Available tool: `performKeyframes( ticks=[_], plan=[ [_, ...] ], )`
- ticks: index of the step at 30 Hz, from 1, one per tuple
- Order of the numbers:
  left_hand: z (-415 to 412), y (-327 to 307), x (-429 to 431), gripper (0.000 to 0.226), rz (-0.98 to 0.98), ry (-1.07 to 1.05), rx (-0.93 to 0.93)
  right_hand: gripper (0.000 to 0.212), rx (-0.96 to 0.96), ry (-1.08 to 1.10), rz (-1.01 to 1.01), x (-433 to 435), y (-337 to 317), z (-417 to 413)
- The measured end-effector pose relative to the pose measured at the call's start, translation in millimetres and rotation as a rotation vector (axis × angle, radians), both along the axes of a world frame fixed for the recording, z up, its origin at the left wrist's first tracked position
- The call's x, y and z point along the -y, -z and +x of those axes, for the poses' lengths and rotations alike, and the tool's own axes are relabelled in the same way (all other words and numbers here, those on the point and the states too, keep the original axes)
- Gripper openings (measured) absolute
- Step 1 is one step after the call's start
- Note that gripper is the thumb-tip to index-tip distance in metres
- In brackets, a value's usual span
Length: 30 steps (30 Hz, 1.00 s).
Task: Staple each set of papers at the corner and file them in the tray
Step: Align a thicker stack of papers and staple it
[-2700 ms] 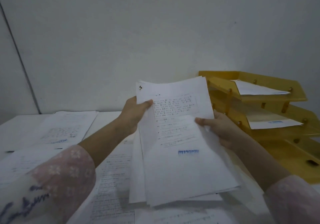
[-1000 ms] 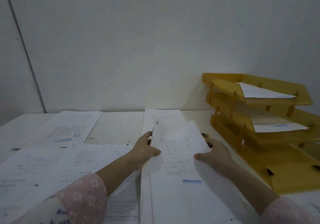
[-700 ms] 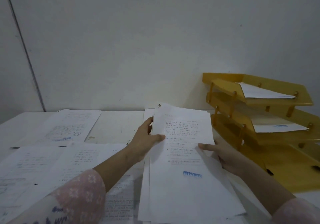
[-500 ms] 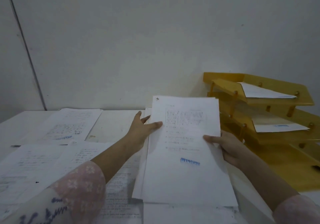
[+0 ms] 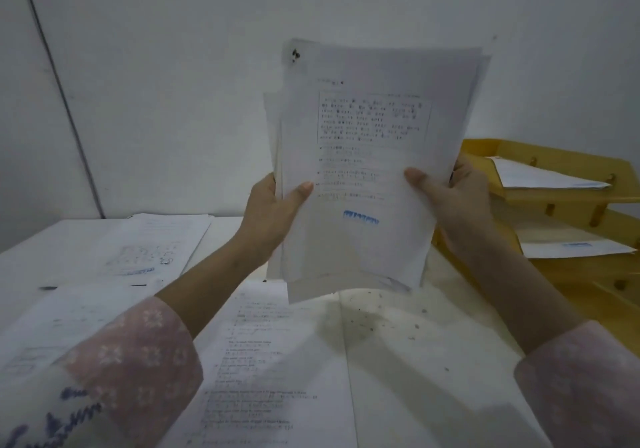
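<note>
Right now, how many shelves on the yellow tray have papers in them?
2: the top shelf and the one below it. Lower shelves run out of view, so more could be hidden.

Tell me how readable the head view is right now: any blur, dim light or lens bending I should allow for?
Head view: dim, flat, bluish light with no glare; the held stack of papers casts a soft shadow on the table below; its print is smeared and unreadable, only the blue stamp stands out; the near sleeves look soft; wide-angle bending tilts the wall seam and the yellow tray.

Office desk, yellow stacked paper trays [image 5: 554,202], scattered documents [image 5: 263,361]
</note>
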State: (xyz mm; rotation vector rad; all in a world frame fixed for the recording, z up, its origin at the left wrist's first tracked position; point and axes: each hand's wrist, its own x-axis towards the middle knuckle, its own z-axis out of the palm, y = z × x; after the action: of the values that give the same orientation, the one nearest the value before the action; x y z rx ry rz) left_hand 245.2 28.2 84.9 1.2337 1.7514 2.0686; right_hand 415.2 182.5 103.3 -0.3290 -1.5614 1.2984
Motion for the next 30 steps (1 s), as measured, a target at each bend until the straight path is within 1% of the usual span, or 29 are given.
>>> performKeyframes(
  ticks=[2,5,8,11,15,18,22,24,27,30],
  plan=[
    [-0.8,17.7,2.0,0.019,-0.024,-0.021,-0.031,0.030,0.024,0.002,0.014,6.2,14.8,-3.2],
    [-3.9,55.5,0.9,0.026,-0.114,-0.056,-0.039,0.028,0.092,-0.022,-0.033,9.0,53.2,-8.1],
    [-5.9,83.0,-3.1,0.030,-0.159,-0.082,0.010,0.026,0.163,-0.052,-0.109,8.5,82.9,-13.4],
    [-5.4,82.0,-8.5,0.034,-0.117,-0.125,0.019,0.022,0.159,-0.045,-0.126,6.7,84.4,-18.9],
    [-2.5,61.7,-12.8,0.036,-0.011,-0.183,0.047,0.024,0.103,-0.043,-0.103,5.8,69.2,-25.6],
    [-2.0,67.1,-14.6,0.040,-0.012,-0.216,0.082,0.027,0.102,-0.050,-0.122,6.8,76.9,-28.8],
    [-1.9,91.5,-11.5,0.036,-0.043,-0.218,0.105,0.024,0.171,-0.036,-0.105,13.5,112.6,-30.8],
    [-4.1,95.7,-9.3,0.033,-0.038,-0.210,0.093,0.023,0.175,-0.042,-0.141,16.1,124.3,-32.8],
    [-6.8,87.6,-8.9,0.027,-0.022,-0.236,0.083,0.017,0.170,-0.033,-0.129,16.3,120.0,-35.7],
    [-9.6,76.8,-11.9,0.019,0.009,-0.226,0.115,0.015,0.130,-0.047,-0.100,15.5,107.3,-39.5]
  ],
)
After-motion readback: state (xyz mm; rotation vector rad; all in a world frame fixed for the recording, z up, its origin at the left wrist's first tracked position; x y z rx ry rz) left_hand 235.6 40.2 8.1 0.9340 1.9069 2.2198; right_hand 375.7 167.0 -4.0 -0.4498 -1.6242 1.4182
